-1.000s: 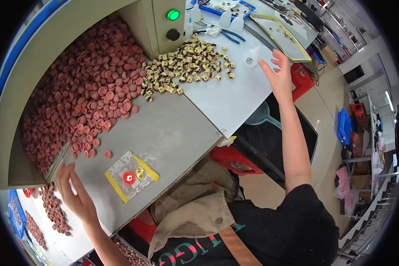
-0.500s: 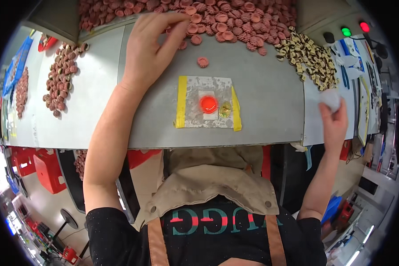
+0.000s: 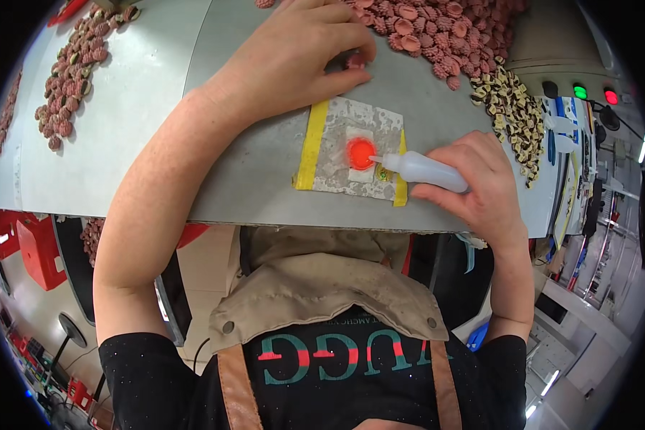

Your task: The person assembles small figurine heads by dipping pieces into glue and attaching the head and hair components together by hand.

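My left hand [image 3: 294, 61] has its thumb and fingers closed around a small pink ridged cup-shaped piece [image 3: 355, 61], just beyond the mat. In my right hand [image 3: 484, 183] lies a translucent white squeeze bottle [image 3: 424, 170], tilted so its thin nozzle points left. The nozzle tip is at the right edge of a glowing red disc [image 3: 361, 153]; whether it touches cannot be told. That disc sits on a stained grey-white mat [image 3: 335, 136] with yellow tape along two sides. A small gold-green oval [image 3: 383, 174] on the mat is partly hidden by the bottle.
A large heap of pink pieces [image 3: 444, 32] lies at the far side. Cream-and-dark small pieces [image 3: 512, 107] are piled to the right. Pink pieces with dark-and-cream filling [image 3: 72, 86] cover part of the left table. A box with green and red lights [image 3: 580, 92] stands far right.
My right hand has brought the bottle from the right side to the red disc. My left hand has moved from the heap to the loose pink piece. The view has shifted.
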Available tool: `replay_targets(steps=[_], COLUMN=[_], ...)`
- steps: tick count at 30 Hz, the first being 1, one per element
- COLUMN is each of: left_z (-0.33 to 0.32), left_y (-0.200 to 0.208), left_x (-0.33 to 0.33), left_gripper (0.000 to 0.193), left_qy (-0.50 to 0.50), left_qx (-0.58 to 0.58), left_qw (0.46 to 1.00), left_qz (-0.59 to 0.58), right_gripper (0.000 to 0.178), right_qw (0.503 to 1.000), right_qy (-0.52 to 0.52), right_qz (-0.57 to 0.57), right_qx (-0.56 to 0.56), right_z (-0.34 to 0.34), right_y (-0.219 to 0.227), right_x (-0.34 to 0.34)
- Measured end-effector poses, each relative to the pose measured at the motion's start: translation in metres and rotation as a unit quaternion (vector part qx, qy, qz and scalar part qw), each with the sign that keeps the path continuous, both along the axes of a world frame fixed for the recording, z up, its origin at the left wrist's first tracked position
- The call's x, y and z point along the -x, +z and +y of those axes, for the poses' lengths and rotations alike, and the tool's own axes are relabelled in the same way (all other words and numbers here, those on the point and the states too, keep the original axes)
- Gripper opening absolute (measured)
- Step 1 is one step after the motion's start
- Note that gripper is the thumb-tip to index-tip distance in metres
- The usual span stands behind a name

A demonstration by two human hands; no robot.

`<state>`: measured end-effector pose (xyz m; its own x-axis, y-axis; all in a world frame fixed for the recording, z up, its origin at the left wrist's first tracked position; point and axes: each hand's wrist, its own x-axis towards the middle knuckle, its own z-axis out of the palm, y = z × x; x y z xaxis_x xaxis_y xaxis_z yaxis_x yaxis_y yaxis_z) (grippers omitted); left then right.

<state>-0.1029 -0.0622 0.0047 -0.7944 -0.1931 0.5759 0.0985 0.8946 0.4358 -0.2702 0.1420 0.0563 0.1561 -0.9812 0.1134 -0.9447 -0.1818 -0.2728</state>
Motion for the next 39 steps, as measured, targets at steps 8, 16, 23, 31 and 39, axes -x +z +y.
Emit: replay_targets(steps=[8, 16, 23, 31, 39], left_z=[-0.006, -0.005, -0.002, 0.02, 0.022], left_y=[-0.008, -0.002, -0.004, -0.002, -0.015], left_x=[-0.004, -0.004, 0.008, 0.014, 0.009], left_gripper=[0.014, 0.014, 0.021, 0.015, 0.01], left_qy=[0.0, 0.016, 0.058, 0.112, 0.117], left_qx=[-0.006, -0.001, 0.025, -0.095, -0.101], left_qw=[1.0, 1.0, 0.998, 0.989, 0.988], left_qz=[0.008, -0.003, -0.01, 0.014, 0.015], right_gripper=[0.036, 0.036, 0.034, 0.035, 0.048], right_qw=[0.999, 0.998, 0.955, 0.727, 0.748], right_qy=[0.014, 0.025, -0.157, -0.487, -0.628], right_qz=[0.046, 0.051, -0.251, -0.421, -0.118], right_qx=[-0.001, 0.003, -0.025, 0.24, 0.179], right_z=[-0.008, -0.009, 0.031, 0.131, 0.179], right_y=[0.003, 0.002, -0.021, -0.038, -0.067], right_x=[-0.006, -0.002, 0.018, 0.11, 0.208])
